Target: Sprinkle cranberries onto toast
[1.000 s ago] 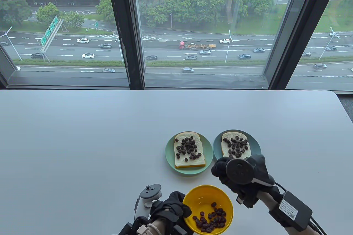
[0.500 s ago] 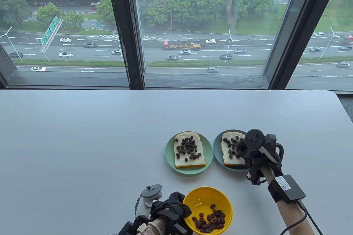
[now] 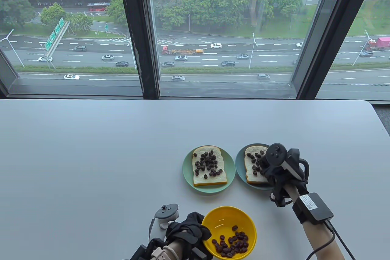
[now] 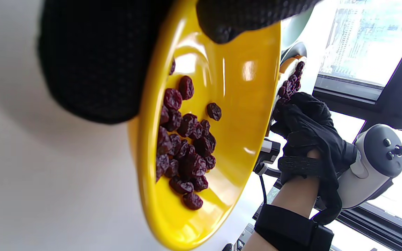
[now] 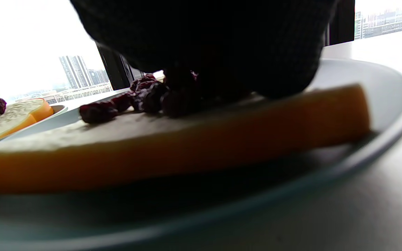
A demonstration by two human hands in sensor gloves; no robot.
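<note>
A yellow bowl (image 3: 225,222) of dried cranberries (image 3: 232,242) sits at the table's front edge. My left hand (image 3: 198,230) grips its left rim, and the left wrist view shows the thumb over the rim (image 4: 159,38) and the cranberries (image 4: 187,146). Two toast slices carry cranberries: the left toast (image 3: 198,179) on a green plate (image 3: 186,169) and the right toast (image 3: 250,172) on a blue plate (image 3: 239,162). My right hand (image 3: 262,165) is down on the right toast, fingertips bunched among the cranberries. In the right wrist view the glove (image 5: 204,69) touches cranberries on the toast (image 5: 187,146).
The two plates stand side by side just beyond the bowl. The white table (image 3: 91,156) runs wide to the left and back, up to a window wall. A cable and box are strapped to my right forearm (image 3: 313,208).
My right hand rose from beside the bowl and moved back onto the right toast. In the last half second it shifted slightly left. The left hand and bowl have stayed put.
</note>
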